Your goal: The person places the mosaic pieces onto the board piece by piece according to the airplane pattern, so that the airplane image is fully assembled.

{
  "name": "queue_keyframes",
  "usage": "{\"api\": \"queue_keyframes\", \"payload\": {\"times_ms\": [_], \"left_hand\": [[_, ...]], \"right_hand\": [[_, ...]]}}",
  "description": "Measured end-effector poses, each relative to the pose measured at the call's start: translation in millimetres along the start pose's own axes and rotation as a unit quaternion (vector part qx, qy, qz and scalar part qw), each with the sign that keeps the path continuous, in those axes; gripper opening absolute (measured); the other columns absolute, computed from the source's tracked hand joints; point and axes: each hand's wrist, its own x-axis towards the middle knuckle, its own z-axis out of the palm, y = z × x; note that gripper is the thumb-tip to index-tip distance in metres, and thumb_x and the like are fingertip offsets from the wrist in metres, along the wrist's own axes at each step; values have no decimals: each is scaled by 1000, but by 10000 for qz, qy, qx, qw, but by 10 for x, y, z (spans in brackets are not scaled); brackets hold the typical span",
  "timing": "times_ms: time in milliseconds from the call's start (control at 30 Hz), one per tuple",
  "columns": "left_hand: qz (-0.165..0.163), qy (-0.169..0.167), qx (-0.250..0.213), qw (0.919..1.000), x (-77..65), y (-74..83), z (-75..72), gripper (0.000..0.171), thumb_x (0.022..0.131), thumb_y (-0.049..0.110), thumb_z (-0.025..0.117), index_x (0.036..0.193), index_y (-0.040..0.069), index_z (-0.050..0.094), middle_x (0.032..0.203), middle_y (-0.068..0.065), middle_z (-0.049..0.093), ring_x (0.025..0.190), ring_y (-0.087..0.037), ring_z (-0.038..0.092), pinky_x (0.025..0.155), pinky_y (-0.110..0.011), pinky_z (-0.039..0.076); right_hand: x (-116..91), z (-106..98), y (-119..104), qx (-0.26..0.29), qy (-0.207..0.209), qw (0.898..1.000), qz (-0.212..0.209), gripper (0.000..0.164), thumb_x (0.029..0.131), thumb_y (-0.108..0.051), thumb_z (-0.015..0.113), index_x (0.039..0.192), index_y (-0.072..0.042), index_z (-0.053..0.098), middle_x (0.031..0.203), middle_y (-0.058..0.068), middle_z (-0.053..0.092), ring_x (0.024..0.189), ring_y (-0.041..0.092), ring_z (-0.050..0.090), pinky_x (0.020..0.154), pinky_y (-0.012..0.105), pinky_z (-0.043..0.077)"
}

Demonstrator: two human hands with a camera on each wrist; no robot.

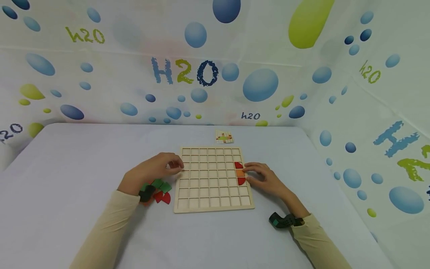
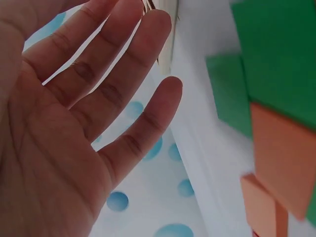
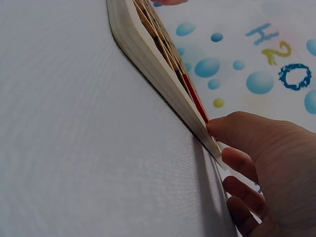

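A wooden grid board (image 1: 215, 210) lies flat on the white table. My left hand (image 1: 162, 165) is at its left edge, fingertips touching or just beside the frame; the left wrist view shows these fingers extended with an open palm. On the right side, my right hand (image 1: 267, 178) rests its fingers and thumb at the board's edge. Beside them, the right column holds an orange square (image 1: 240, 173) between two rounded red pieces, one above (image 1: 238, 165) and one below (image 1: 241, 181). In the right wrist view the thumb (image 3: 232, 129) touches the rim by a red piece.
Loose green pieces (image 1: 165, 187) and red pieces (image 1: 166, 198) lie left of the board, partly hidden by the left wrist. Orange pieces (image 2: 284, 158) show among them in the left wrist view. A small pattern card (image 1: 224, 137) lies behind the board.
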Motion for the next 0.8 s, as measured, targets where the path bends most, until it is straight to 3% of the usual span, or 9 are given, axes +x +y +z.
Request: {"api": "queue_keyframes", "payload": {"times_ms": [333, 800], "left_hand": [[-242, 120, 45, 9996, -165, -141, -114, 15, 93, 10, 63, 105, 3, 68, 97, -3, 66, 90, -19, 58, 82, -37, 50], [-660, 222, -240, 9973, -415, -312, -327, 20, 93, 12, 64, 109, 0, 66, 97, -6, 64, 91, -23, 60, 74, -33, 52]], "right_hand": [[8, 5, 23, -84, 23, 9999, -59, 29, 91, -9, 67, 121, -8, 66, 135, 15, 56, 128, 38, 44, 103, 60, 32], [13, 11, -17, 16, 36, 10000, -25, 30, 91, -8, 67, 120, -6, 66, 136, 16, 55, 129, 39, 42, 104, 61, 30]]}}
